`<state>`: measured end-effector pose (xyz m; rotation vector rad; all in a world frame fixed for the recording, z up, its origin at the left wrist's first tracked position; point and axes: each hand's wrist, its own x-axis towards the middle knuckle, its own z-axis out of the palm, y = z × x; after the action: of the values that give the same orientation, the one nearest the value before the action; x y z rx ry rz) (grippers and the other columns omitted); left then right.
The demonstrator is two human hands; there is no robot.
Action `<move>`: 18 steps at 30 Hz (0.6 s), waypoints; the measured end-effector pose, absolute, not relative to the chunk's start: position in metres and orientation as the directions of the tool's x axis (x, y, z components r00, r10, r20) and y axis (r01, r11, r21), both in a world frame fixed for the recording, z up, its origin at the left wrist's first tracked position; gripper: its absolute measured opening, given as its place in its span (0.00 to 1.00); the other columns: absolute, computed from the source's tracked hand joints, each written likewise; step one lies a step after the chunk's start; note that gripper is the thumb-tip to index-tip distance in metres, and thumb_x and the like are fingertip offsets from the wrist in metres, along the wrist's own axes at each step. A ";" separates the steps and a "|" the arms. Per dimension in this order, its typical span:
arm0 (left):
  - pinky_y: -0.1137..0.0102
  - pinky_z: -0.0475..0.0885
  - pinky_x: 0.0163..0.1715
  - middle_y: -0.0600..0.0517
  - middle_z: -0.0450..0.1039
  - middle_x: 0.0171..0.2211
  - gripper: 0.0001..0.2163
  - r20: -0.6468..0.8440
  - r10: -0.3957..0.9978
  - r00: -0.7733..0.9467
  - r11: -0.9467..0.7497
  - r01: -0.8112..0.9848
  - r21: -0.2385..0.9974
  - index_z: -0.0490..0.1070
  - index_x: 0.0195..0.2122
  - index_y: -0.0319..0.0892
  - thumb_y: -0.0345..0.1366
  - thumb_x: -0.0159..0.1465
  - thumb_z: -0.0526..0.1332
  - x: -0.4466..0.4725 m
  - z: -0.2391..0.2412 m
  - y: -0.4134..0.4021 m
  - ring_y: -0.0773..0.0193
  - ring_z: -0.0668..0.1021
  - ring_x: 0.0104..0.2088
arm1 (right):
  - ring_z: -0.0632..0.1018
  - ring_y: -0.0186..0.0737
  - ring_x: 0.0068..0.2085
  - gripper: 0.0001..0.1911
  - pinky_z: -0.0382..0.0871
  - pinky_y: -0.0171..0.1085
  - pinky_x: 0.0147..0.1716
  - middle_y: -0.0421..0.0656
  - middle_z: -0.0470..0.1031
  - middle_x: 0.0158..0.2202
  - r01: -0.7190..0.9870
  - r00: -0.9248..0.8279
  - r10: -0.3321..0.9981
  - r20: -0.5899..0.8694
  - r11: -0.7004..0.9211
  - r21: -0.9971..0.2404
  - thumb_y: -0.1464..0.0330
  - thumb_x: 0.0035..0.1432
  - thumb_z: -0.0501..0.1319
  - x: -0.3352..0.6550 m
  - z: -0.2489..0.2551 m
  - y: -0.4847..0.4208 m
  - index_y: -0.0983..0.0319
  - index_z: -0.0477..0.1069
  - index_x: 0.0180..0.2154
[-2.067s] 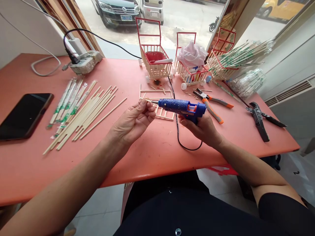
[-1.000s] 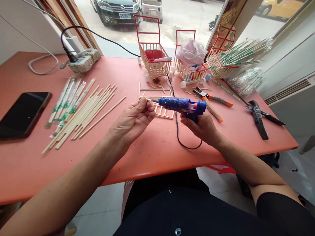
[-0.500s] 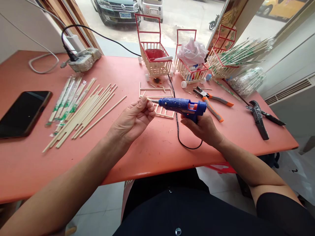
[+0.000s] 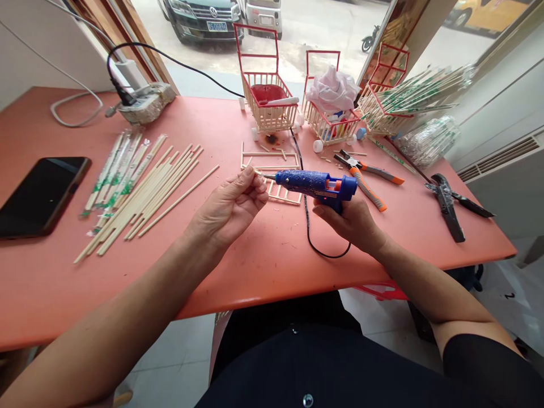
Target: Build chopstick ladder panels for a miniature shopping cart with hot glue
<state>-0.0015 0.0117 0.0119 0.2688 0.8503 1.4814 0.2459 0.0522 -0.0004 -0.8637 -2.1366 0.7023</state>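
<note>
My right hand (image 4: 355, 224) is closed around the handle of a blue hot glue gun (image 4: 312, 181), its nozzle pointing left. At that nozzle, my left hand (image 4: 232, 207) pinches a short wooden stick (image 4: 250, 168) between thumb and fingers; most of the stick is hidden by the fingertips. Behind the hands lies a wooden stick frame (image 4: 270, 168) on the pink table (image 4: 255, 272). A second small frame with crossbars (image 4: 285, 200) rests under the glue gun, partly covered by it and by my left hand.
Loose wooden sticks (image 4: 148, 192) and wrapped chopsticks (image 4: 113, 173) lie left, beside a phone (image 4: 42, 195). Miniature stick carts (image 4: 272, 113) stand at the back. Orange-handled pliers (image 4: 361, 175) and a black tool (image 4: 448, 204) lie right. A black cord (image 4: 308, 238) loops below the glue gun.
</note>
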 end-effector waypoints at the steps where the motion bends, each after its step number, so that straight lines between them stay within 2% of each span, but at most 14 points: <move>1: 0.78 0.74 0.32 0.56 0.73 0.26 0.18 -0.332 0.935 -0.127 0.125 -0.757 0.641 0.74 0.27 0.40 0.34 0.71 0.78 -0.001 0.012 0.012 0.74 0.76 0.27 | 0.76 0.42 0.33 0.20 0.73 0.41 0.35 0.42 0.80 0.34 0.367 -0.515 0.755 0.407 0.623 -0.690 0.48 0.73 0.69 0.246 -0.001 0.052 0.57 0.78 0.40; 12: 0.78 0.75 0.32 0.56 0.74 0.26 0.18 -0.328 0.936 -0.127 0.136 -0.729 0.671 0.75 0.27 0.39 0.35 0.71 0.79 -0.003 0.010 0.012 0.74 0.76 0.27 | 0.75 0.40 0.32 0.17 0.70 0.40 0.34 0.41 0.78 0.32 0.391 -0.485 0.781 0.393 0.596 -0.702 0.52 0.71 0.72 0.244 -0.001 0.050 0.59 0.78 0.40; 18: 0.78 0.75 0.32 0.56 0.75 0.26 0.16 -0.320 0.936 -0.148 0.121 -0.719 0.685 0.76 0.28 0.40 0.34 0.70 0.80 -0.004 0.004 0.012 0.73 0.77 0.28 | 0.75 0.41 0.33 0.17 0.71 0.40 0.35 0.42 0.79 0.33 0.372 -0.501 0.768 0.399 0.607 -0.702 0.52 0.70 0.71 0.243 0.003 0.048 0.59 0.78 0.39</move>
<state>-0.0038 0.0119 0.0042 0.3166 0.8944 1.4804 0.2433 0.0484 0.0034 -0.8944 -2.1177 0.7106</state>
